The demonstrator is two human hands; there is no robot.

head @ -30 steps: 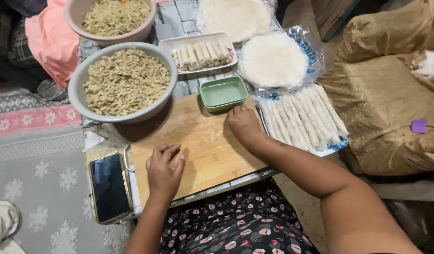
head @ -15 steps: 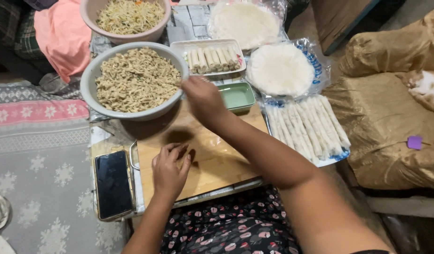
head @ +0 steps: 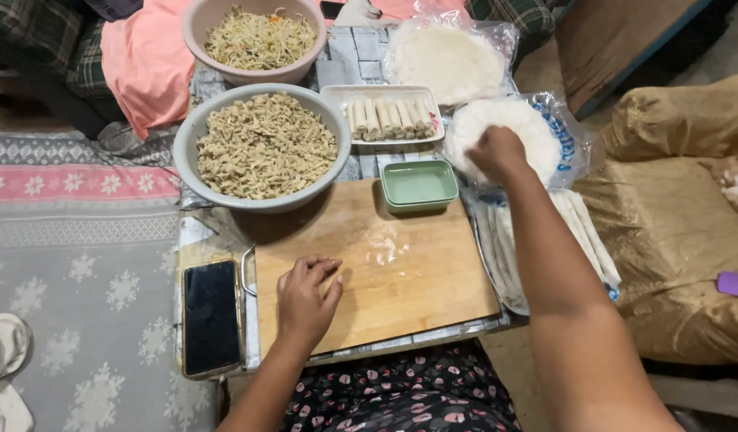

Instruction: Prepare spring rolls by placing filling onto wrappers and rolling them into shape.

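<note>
I am reaching my right hand out to the stack of round white wrappers lying in a crinkled clear bag at the far right, fingers curled down on the top sheet; I cannot tell whether I am pinching one yet. My left hand is resting flat and loosely spread on the near left part of the wooden board, holding nothing.

The wrappers are looking thin, pale and floppy, so I judge the top one could tear, or two could be clinging together and lifting as one, if I am pulling too fast. My forearm is passing over the long rolled pieces at the right, and dipping it could be flattening them. The small green dish is sitting just beside the board's far edge, near my wrist's path, so a knock could be tipping it.

The board is smooth, bare and light brown. The grey bowl is holding coarse, crumbly tan filling; the phone is lying glossy and black at the near left.
</note>
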